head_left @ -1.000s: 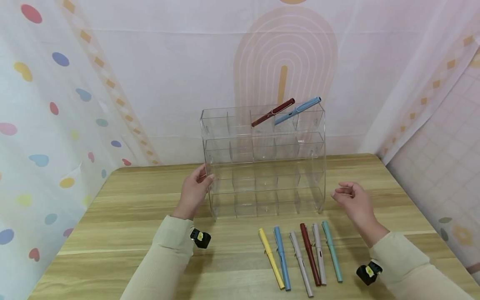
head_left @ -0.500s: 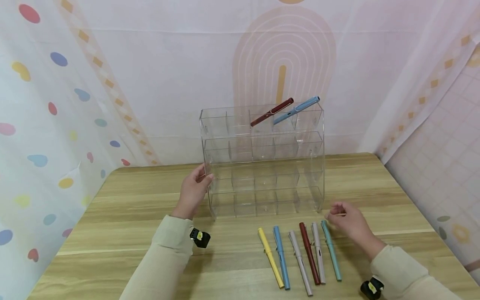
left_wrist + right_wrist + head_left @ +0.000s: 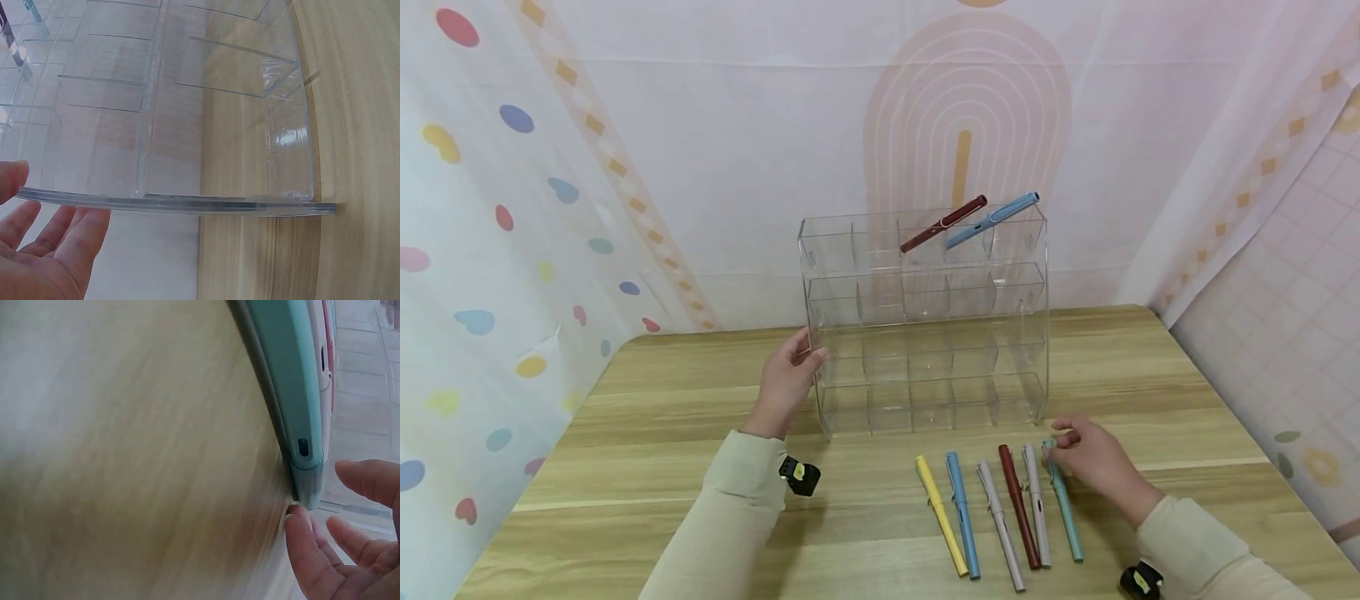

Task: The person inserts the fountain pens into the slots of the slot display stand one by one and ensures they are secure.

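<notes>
Your right hand (image 3: 1097, 460) has dropped toward the teal pen (image 3: 1066, 509), thumb and fingers spread near its cap end (whether they touch, I cannot tell). Left of it on the table (image 3: 662, 417) lie grey pens (image 3: 1002, 528), a dark red pen (image 3: 1019, 507), a blue pen (image 3: 964, 518) and a yellow pen (image 3: 942, 517). Farther off, your left hand (image 3: 785, 383) pinches the side of the upright clear rack (image 3: 891, 408); another dark red pen (image 3: 944, 225) and a light blue pen (image 3: 992, 221) lean in its top tier, before the patterned backdrop (image 3: 737, 150).
</notes>
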The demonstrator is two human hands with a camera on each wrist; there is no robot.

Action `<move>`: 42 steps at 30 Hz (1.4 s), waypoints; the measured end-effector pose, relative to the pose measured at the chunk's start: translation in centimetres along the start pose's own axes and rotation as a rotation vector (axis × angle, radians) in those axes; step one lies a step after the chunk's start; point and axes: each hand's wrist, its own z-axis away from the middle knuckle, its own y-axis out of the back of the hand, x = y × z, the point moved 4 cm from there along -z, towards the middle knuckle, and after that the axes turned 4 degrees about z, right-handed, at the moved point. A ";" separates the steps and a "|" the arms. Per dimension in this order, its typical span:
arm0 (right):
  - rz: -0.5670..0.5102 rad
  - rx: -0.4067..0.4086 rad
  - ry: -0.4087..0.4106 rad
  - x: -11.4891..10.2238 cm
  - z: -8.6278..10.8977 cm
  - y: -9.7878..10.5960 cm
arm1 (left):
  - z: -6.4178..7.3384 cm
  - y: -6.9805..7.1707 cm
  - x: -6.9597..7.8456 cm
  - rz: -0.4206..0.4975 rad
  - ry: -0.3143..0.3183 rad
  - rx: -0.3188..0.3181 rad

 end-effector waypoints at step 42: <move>-0.050 -0.024 -0.013 -0.7 -0.1 0.3 | 0.0 0.0 0.1 0.004 0.004 -0.004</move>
